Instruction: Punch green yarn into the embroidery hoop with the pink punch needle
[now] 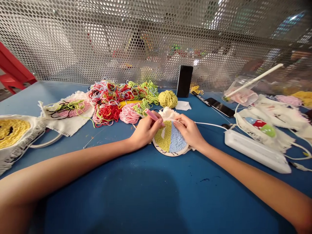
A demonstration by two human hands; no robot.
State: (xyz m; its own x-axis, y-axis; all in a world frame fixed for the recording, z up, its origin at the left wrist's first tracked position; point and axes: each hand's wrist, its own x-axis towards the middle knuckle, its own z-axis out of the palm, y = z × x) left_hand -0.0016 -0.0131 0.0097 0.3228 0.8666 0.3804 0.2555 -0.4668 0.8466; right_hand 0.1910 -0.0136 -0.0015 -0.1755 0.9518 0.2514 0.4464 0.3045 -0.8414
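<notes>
Hooped embroidery [170, 141]: showed yellow left, light blue right.
Left hand [144, 131]: gripped a pink pen-like tool [151, 115].
Right hand [189, 130]: clasped the embroidery's far-right rim.

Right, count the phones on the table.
2: the upright phone in front of the metal screen, and the flat phone beside the black marker. The clutter could hide more.

your hooped piece [177, 142] shows yellow-green loops on one half, pale blue on the other; your pen-like tool [151, 114] is pink. you face a blue counter [146, 195], red, pink and green yarn [109, 112], and a grey panel [73, 48] of round holes.
</notes>
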